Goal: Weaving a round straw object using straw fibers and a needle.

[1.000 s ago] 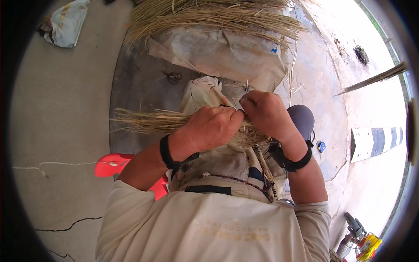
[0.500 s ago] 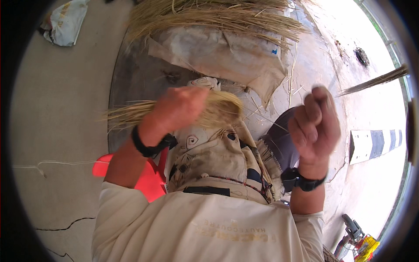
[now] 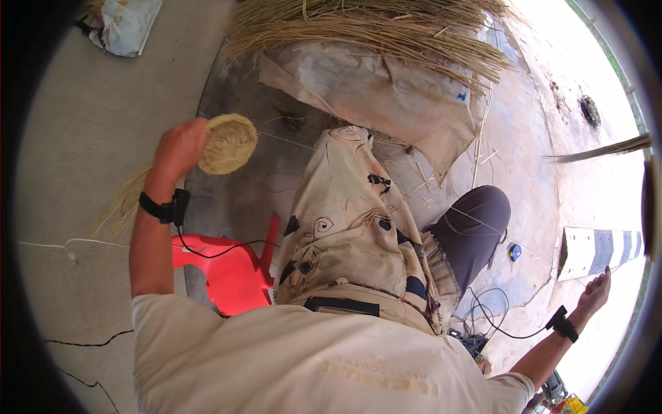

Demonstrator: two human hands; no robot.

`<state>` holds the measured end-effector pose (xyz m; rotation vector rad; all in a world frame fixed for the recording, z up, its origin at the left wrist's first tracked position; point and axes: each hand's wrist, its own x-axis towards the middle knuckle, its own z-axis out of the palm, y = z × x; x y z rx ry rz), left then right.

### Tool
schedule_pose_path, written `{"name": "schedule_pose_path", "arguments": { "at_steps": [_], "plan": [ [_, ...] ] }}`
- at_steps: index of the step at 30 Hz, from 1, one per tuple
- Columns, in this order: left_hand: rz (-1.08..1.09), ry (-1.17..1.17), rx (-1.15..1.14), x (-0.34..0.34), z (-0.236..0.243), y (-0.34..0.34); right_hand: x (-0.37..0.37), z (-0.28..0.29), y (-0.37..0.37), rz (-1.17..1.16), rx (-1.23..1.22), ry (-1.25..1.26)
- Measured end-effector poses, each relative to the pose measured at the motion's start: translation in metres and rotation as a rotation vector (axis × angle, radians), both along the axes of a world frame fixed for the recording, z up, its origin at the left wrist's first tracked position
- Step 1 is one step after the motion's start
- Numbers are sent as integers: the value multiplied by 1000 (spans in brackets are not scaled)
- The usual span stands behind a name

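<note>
My left hand (image 3: 178, 148) is raised out to the left and grips a round coiled disc of woven straw (image 3: 227, 143), with loose straw ends (image 3: 124, 203) trailing down past my wrist. My right hand (image 3: 594, 292) is stretched far out to the lower right, fingers apart and holding nothing. Both wrists wear black bands with cables. A patterned beige cloth (image 3: 345, 221) covers my lap between the two arms.
A big heap of dry straw (image 3: 372, 31) lies ahead on a crumpled beige sack (image 3: 386, 96). A red plastic stool (image 3: 231, 269) stands under my left arm. A white bag (image 3: 124, 24) lies far left, a black-and-white striped block (image 3: 603, 250) at right, black cables (image 3: 483, 317) near my knee.
My hands have parted from working together over my lap. The left swung out left with the straw disc; the right let go and moved far out to the lower right.
</note>
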<state>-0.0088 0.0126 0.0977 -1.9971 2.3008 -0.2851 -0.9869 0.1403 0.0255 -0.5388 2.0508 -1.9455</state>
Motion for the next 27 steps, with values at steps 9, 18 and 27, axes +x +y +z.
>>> {"name": "schedule_pose_path", "arguments": {
  "at_steps": [9,18,27],
  "plan": [
    [-480,465,361,-187,-20,19,291,-12,-73,1095,122,376],
    [-612,714,407,-250,-34,29,435,-63,-90,1783,317,-683],
    [-614,773,401,-257,-79,26,396,-67,-84,1733,212,-740]
  ]
}}
